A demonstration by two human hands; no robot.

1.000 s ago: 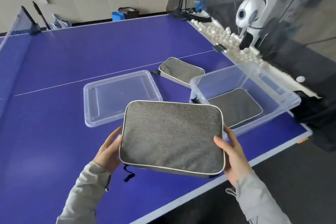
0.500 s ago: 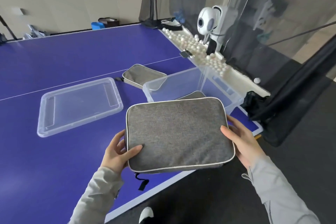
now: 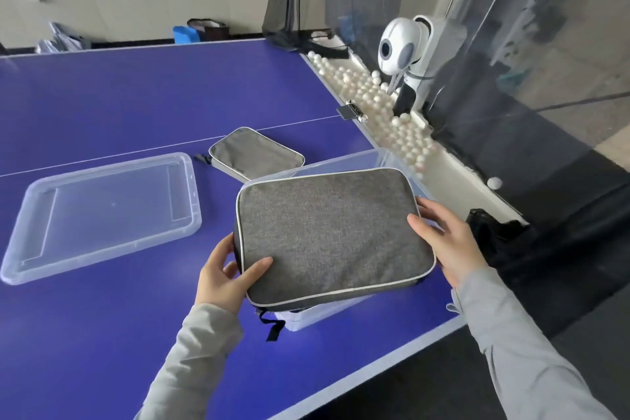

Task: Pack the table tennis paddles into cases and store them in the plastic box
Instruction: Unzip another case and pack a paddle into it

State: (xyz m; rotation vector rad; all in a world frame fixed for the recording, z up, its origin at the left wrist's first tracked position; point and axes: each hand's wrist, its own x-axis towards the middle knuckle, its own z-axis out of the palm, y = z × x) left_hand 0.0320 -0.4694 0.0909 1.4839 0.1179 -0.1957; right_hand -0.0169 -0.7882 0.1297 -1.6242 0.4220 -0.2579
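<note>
I hold a grey fabric paddle case (image 3: 332, 232) with white piping flat between both hands, right above the clear plastic box (image 3: 317, 315), which it mostly hides. My left hand (image 3: 226, 278) grips the case's near left corner, thumb on top. My right hand (image 3: 446, 242) holds its right edge. A black zip pull hangs from the case's near corner. A second grey case (image 3: 255, 153) lies on the blue table behind the box. The box's inside is hidden.
The box's clear lid (image 3: 99, 215) lies upside down on the table to the left. Along the table's right edge runs a white trough with several white balls (image 3: 381, 106) and a white ball machine (image 3: 405, 48). Dark netting hangs to the right.
The case has moved forward and to the right from in front of me to over the plastic box, covering the case that showed inside it. Both hands keep their hold.
</note>
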